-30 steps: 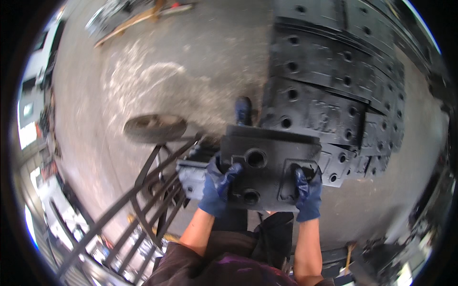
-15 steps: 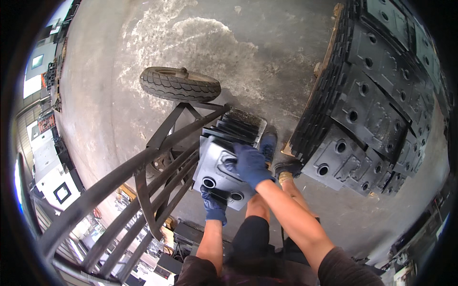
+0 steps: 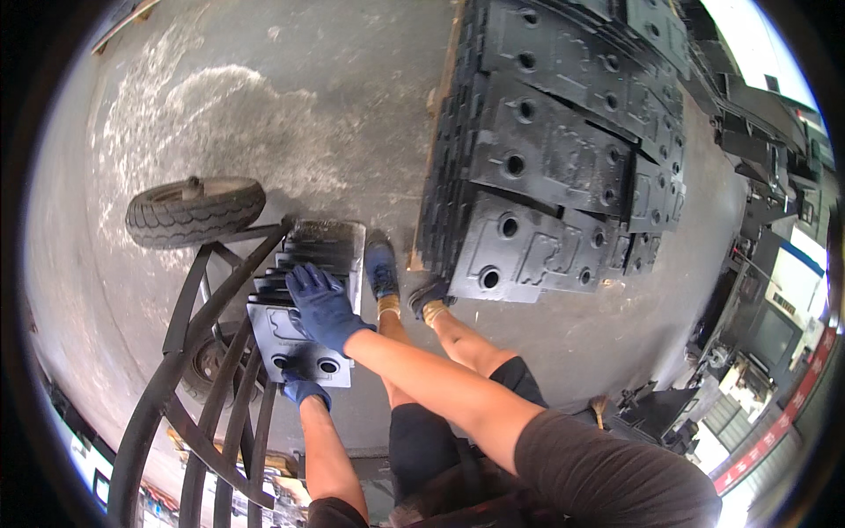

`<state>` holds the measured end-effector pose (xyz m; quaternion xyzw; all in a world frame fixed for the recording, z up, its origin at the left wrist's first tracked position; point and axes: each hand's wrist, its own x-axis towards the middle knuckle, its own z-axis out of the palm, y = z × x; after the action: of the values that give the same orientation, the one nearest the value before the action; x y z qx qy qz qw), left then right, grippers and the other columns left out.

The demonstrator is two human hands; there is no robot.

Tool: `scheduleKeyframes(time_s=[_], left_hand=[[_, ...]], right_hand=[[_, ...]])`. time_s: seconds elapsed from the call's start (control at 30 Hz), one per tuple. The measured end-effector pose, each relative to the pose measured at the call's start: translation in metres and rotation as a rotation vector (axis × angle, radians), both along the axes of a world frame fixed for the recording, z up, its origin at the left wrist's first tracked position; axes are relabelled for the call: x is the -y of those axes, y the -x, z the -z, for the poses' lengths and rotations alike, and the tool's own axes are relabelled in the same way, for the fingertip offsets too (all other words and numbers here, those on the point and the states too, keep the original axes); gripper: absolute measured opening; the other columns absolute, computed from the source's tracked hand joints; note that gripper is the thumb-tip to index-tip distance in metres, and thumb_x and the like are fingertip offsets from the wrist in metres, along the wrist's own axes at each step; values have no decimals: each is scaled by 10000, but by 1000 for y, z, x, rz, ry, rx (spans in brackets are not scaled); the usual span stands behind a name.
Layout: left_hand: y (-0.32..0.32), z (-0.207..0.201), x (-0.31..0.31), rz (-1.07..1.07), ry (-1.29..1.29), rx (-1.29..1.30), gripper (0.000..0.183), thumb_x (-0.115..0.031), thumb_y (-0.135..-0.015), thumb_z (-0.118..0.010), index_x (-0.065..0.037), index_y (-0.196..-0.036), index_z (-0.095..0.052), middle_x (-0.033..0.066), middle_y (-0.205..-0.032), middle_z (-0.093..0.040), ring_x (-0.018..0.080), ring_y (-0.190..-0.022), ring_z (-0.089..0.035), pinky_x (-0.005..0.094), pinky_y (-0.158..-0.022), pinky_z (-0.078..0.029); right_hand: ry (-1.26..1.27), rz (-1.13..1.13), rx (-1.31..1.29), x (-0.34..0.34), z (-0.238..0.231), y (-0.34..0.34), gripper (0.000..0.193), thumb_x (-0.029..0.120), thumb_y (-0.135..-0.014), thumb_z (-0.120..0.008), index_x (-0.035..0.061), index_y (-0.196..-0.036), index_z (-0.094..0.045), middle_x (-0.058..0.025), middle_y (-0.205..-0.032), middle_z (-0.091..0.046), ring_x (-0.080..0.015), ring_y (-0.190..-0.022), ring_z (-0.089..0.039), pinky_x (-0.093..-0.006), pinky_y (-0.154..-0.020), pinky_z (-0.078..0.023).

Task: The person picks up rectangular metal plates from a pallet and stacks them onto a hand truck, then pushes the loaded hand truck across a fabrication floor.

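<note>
The grey floor [image 3: 370, 132] is the biggest thing. On it, at the right, sits a big pile of dark plates [image 3: 528, 132], many with round holes. At the left is a cart with long dark bars [image 3: 189, 317], and a wheel with a bumpy tire [image 3: 198, 231] sits at its far end. A row of dark plates [image 3: 308, 251] is packed on the cart, just inside the bars.

Next comes one grey plate [image 3: 304, 348], at the near end of that row, with a hand on its far part and a hand at its near edge. It could slide down if the low hand lost its pinch, and it might land near the blue shoe [image 3: 381, 268]. It could also squash fingers against the row, if it tipped back too fast. The plate's patterned face looks up at the person. Its long way seems to run from the holes, near the person, out toward the row. The far end is partly hidden, so I cannot tell just how much it leans.

The right hand [image 3: 321, 308], in a blue glove, lies nearly flat over the far part, fingers almost straight. The left hand [image 3: 305, 390], gloved too, is closed on the near edge, by a hole. Its fingers behind the plate are hidden.
</note>
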<state>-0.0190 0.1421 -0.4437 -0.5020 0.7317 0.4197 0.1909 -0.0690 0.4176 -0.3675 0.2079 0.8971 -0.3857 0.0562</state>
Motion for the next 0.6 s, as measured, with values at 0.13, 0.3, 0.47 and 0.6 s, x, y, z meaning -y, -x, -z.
scheduleKeyframes(time_s=[0.13,0.3,0.47,0.6], left_hand=[[2,-74,-111,475,439,-465,507,-278,-978,-465,56,-1354,-398,197,-1373,-446,306,-1219,-476,404,-1024,-400],[-38,-143,-261,1222,100,-663,399,-44,-905,-526,44,-1290,-466,163,-1265,-506,277,-1206,-458,361,-1040,-345],[-80,-110,-345,1117,-453,-477,327,0,-872,-615,10,-1196,-564,93,-1074,-626,159,-942,-595,245,-866,-485],[-88,-125,-414,1092,-481,-215,215,-138,-890,-650,10,-1045,-631,71,-944,-673,137,-813,-605,252,-767,-487]], right_hand=[[436,341,14,-88,-35,-100,322,45,-771,-568,59,-1083,-650,-171,-919,-680,-365,-869,-642,-419,-742,-513],[178,901,220,-152,-24,-319,225,137,-841,-595,34,-1026,-671,-161,-953,-683,-284,-888,-657,-374,-788,-507],[354,1345,429,-151,-20,-471,266,270,-881,-601,26,-979,-636,-201,-947,-656,-292,-792,-595,-375,-765,-484],[384,1162,578,-154,-19,-509,121,132,-889,-542,73,-962,-619,-140,-855,-660,-217,-706,-559,-364,-670,-480]])
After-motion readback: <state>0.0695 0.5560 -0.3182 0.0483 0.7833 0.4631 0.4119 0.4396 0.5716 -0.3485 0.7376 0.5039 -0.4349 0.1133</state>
